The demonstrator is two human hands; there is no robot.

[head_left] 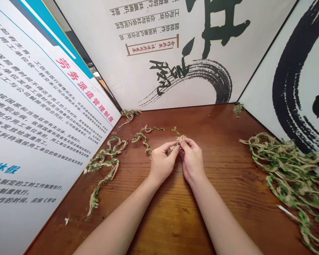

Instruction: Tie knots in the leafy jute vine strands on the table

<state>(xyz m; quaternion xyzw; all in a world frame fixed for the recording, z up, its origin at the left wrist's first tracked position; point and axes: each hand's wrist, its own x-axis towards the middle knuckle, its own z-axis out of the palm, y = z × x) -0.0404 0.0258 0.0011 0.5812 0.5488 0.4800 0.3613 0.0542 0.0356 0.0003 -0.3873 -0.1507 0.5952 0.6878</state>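
1. Head view: two bare hands meet above the middle of a brown wooden table (223,136).
2. Left hand (162,161): thumb and forefinger pinched together on a bit of leafy twine (182,138).
3. Right hand (194,159): thumb and fingers pressed on the same bit, just beside the left fingertips. We see a tan end above them — the rest is largely hidden by the fingers.
4. Loose strand (140,136): curled on the table, running behind the left hand; we cannot tell whether it joins the held piece.
5. Green sprig (175,130): just beyond the fingertips.
6. Left tangle (108,156): vine with green leaves, lying beside the left panel (42,109), which bears red and black print.
7. Right heap (289,173): a large jumble of the same vine, against the right panel (297,74); a white stick (288,213) lies at its near side.
8. Corner pieces: one bunch (129,113) at back left, one small clump (238,109) at back right, both by the back panel (149,21).
9. White scrap (66,221): near the table's left edge.
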